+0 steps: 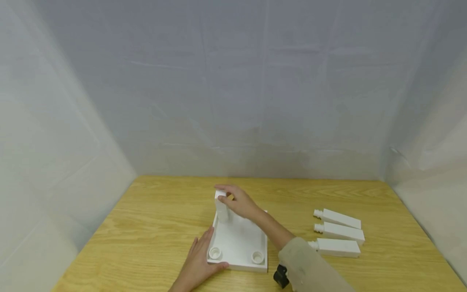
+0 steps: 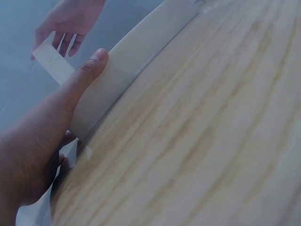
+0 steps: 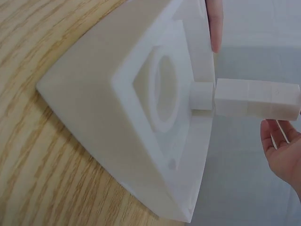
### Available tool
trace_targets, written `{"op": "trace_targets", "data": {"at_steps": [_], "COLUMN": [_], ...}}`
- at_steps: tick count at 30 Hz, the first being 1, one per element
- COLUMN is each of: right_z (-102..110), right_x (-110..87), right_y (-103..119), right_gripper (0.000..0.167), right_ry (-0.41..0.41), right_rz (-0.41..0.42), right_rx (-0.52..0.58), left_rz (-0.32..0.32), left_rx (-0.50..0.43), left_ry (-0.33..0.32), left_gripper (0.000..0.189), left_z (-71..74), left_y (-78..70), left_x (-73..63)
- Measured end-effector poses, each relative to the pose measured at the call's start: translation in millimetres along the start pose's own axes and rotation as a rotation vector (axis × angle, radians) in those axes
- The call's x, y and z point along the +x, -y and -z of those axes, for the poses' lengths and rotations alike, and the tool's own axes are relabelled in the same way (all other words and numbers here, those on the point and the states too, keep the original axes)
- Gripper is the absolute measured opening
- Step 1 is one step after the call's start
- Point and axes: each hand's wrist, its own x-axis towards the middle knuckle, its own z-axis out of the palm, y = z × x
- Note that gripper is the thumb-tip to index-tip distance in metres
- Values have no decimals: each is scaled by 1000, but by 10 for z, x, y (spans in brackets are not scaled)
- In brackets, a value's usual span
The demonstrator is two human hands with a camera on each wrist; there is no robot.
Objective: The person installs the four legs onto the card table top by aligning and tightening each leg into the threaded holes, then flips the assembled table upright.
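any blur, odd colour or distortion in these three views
Head view: soft light, table a warm yellow; left wrist view: hazy, with a bluish cast over the right hand, table grain soft; right wrist view: the white tray looms large, probably from being close, and the sheet behind looks bluish.

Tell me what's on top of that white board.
Two open round sockets show at the near corners of the white board. A white leg stands upright at the far left, its top held by the right hand. That hand and forearm hide part of the far right.
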Motion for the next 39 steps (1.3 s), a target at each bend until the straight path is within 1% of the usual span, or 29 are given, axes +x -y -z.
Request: {"op": "trace_targets", "data": {"at_steps": [2, 6, 10, 14, 18, 20, 22, 24, 26, 29, 32, 36, 39], "right_z": [18, 66, 93, 87, 81, 70, 49, 10, -32, -97, -142, -183, -187], "right_x": [3, 13, 32, 38, 38, 41, 44, 50, 51, 45, 35, 46, 48], "right_y": [4, 9, -49, -118, -114, -99, -90, -98, -104, -107, -85, -60, -51], "right_gripper": [35, 40, 44, 44, 44, 42, 42, 40, 37, 35, 35, 36, 38], "right_ry": [37, 98, 142, 164, 159, 142, 110, 50, -18, -110, -168, -239, -245], "right_rz": [-4, -61, -95, -122, -127, -102, -79, -58, -68, -92, -102, -116, -126], "right_rx": [95, 312, 464, 553, 568, 541, 484, 387, 282, 156, 78, -15, -43], "left_rz": [-7, -8, 6, 10, 9, 8, 6, 2, 2, 11, 19, 9, -2], "left_rx": [0, -4, -13, -21, -27, -28, -26, -24, -25, -27, -28, -15, -11], "left_ry": [-10, -15, -1, 6, 7, 5, 3, -1, 0, 5, 8, -3, -7], "left_gripper": [107, 107, 108, 108, 108, 107, 107, 106, 106, 106, 106, 106, 106], "left_z": [1, 10, 19, 29, 34, 32, 27, 19, 13, 6, 4, 2, -5], "left_y": [2, 3, -3, -15, -17, -12, -8, -6, -8, -13, -19, -20, -20], "left_x": [0, 7, 13, 6, 1, 1, 1, -1, -5, -14, -17, -9, -3]}}
